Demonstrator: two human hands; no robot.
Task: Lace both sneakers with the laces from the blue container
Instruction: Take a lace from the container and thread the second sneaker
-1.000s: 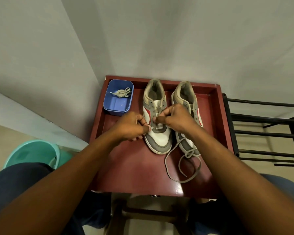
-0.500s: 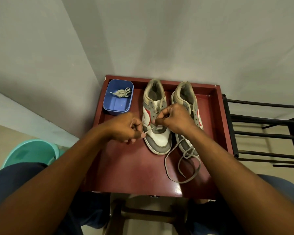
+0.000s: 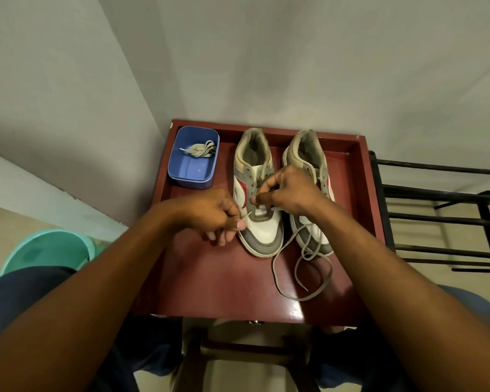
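A: From the head camera, where is the flat grey lace [image 3: 273,268] relative to the blue plastic container [image 3: 191,168]?

B: Right of it. It crosses the lowest eyelets of the grey-and-white leather sneaker with a red side stripe [image 3: 262,230], which stands just right of the container. The left hand [image 3: 212,213] pinches the short end between thumb and forefinger, nearer us than the container. The right hand [image 3: 289,190] pinches it over the eyelets. The slack loops on the dark red wooden worktop [image 3: 224,284], well right of the container.

A: And the other one?

B: A bundled grey lace [image 3: 200,149] lies inside the container, at its far end. The matching second sneaker [image 3: 306,145] stands further right, seemingly unlaced.

A: How will it handle?

B: I judge it light and limp, so pushing it would do little. Pinch close to the tip, feed that through, and draw the slack evenly. The loose loop could snag.
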